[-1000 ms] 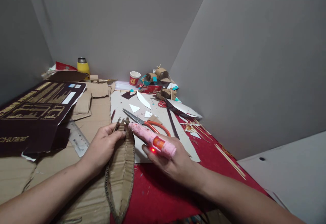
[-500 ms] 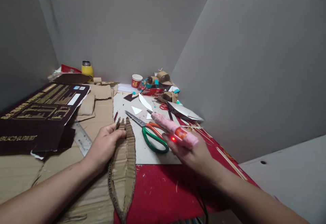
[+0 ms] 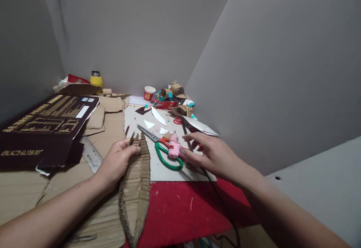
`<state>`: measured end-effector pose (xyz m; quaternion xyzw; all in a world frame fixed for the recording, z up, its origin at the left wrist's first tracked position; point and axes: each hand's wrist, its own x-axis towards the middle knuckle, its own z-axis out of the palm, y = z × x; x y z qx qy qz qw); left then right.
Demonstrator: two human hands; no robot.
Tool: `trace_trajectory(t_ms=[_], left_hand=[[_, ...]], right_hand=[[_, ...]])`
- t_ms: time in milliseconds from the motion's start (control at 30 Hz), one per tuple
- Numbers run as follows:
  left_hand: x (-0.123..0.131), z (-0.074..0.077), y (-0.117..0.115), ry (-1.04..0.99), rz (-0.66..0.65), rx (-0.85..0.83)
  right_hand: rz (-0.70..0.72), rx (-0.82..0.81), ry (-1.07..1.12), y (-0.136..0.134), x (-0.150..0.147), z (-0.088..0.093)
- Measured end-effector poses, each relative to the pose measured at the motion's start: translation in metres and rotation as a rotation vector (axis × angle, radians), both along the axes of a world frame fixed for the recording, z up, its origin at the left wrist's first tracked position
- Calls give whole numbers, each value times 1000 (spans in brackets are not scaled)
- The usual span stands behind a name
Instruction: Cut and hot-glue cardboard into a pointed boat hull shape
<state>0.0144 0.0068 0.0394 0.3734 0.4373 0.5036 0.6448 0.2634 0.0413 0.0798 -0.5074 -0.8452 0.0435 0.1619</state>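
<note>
My left hand [image 3: 120, 161] is closed on the upper end of a leaf-shaped piece of corrugated cardboard [image 3: 134, 199] with raised side walls, its point towards me. A pink-wrapped glue gun [image 3: 174, 146] rests over the handles of large scissors [image 3: 165, 159] with green and orange grips. Beside the glue gun, my right hand [image 3: 207, 152] is open, thumb and fingers apart. Its lower fingers are close to the glue gun's side; whether they touch it I cannot tell. A dark cord [image 3: 217, 195] runs from under that hand towards the table's front edge.
A dark printed box panel [image 3: 56, 127] and a metal ruler [image 3: 91, 154] lie on cardboard at left. Behind are a yellow bottle [image 3: 96, 80], a paper cup [image 3: 149, 93] and small cardboard models [image 3: 176, 90]. White paper scraps [image 3: 158, 116] lie on the board [image 3: 160, 174].
My right hand has let go of the glue gun, which now lies on the scissors, and its fingers have spread. My left hand keeps its hold on the cardboard piece.
</note>
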Motion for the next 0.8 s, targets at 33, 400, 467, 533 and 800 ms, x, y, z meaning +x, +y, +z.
trace_trajectory(t_ms=[33,400,467,533,800], left_hand=[[0,1,-1,-7,-10,-1],[0,4,-3,75,40,123],[-1,3,-2,88,23,122],[-1,1,0,106,-12,130],[-3,4,1,270,-98,197]], right_hand=[[51,-31,139,-6,-8,3],[296,-451,748,-7,-99,-37],[296,-491,897,-5,-103,-43],[266,-548,982,-3,-104,-47],[221,-694,1141,0,-100,-49]])
